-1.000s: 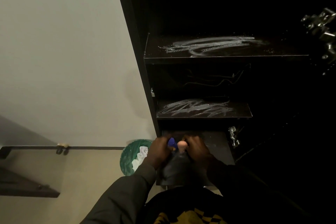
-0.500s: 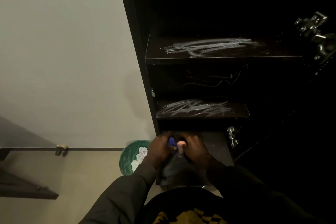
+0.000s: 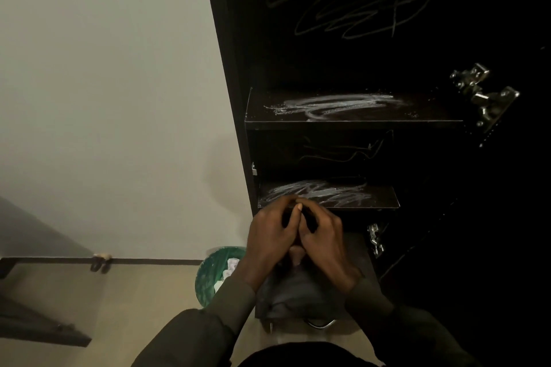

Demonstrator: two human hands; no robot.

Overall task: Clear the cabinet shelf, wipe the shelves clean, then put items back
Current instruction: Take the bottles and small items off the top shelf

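Observation:
The dark cabinet stands open. Its upper shelf (image 3: 432, 112) and middle shelf (image 3: 381, 201) carry white chalky smears. My left hand (image 3: 268, 235) and my right hand (image 3: 326, 237) meet just in front of the middle shelf's left edge. Their fingers curl together round a small dark object (image 3: 307, 216), too dark to identify. Below the hands a pinkish thing (image 3: 296, 255) peeks out above a dark crumpled bag or cloth (image 3: 295, 292) lying on the lowest shelf (image 3: 359, 259).
A green waste bin (image 3: 213, 275) with white paper in it stands on the floor left of the cabinet. Metal hinges (image 3: 484, 95) (image 3: 375, 240) stick out on the cabinet's right side. A pale wall and a glass ledge (image 3: 50, 261) lie to the left.
Both hands have risen from the lowest shelf to the front of the middle shelf. The blue thing seen between them earlier is out of sight.

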